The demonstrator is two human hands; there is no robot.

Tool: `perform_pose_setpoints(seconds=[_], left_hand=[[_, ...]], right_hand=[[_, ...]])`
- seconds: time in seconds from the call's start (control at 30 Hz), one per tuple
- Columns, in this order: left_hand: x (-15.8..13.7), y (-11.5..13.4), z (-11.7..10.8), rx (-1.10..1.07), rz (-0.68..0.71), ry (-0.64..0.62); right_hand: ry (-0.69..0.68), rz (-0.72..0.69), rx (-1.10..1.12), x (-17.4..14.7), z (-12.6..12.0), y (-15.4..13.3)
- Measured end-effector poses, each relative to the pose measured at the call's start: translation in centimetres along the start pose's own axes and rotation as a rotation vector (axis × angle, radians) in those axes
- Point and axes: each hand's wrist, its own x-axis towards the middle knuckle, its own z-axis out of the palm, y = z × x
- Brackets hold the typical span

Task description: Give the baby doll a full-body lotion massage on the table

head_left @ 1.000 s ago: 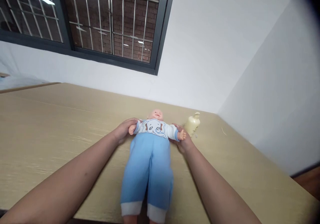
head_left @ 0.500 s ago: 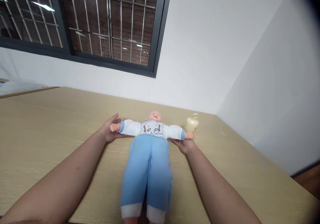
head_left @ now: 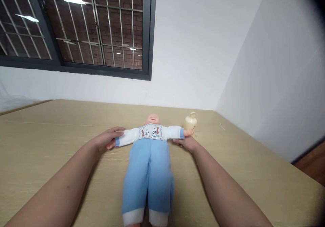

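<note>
A baby doll (head_left: 149,162) lies on its back on the table, arms spread wide, in blue trousers and a white top with an elephant bib (head_left: 151,132). My left hand (head_left: 108,138) is closed around the doll's wrist on the left, fingers across the white sleeve and blue cuff. The doll's small hand (head_left: 111,144) pokes out below it. On the other side, my right hand (head_left: 188,143) grips the doll's other arm from beneath, its fingertips showing under the sleeve. Part of that hand is hidden by the doll's hand (head_left: 188,132).
Just behind the doll's hand on the right stands a cream pump bottle (head_left: 191,121). A thin pale strand (head_left: 222,126) lies farther right on the wooden table (head_left: 241,166). White walls (head_left: 188,51) and a barred window (head_left: 101,27) rise behind the table.
My left hand has come from behind the doll's wrist to over it, and that arm has dropped slightly. My right hand stays under the other arm. The view has shifted a little.
</note>
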Motion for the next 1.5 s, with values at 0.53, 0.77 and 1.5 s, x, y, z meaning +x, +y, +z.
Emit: perform_pose_setpoints(seconds=[0.53, 0.77, 1.5], left_hand=[[-0.1, -1.6, 3.6, 1.084, 0.447, 0.353], [-6.5, -0.4, 7.2, 1.078, 0.867, -0.186], [-6.1, -1.8, 9.7, 0.560, 1.006, -0.104]], right_hand=[[0.221, -0.016, 0.363, 0.0, 6.0, 0.1], [0.248, 0.052, 0.356, 0.5, 5.5, 0.8], [0.474, -0.313, -0.332, -0.8, 5.9, -1.1]])
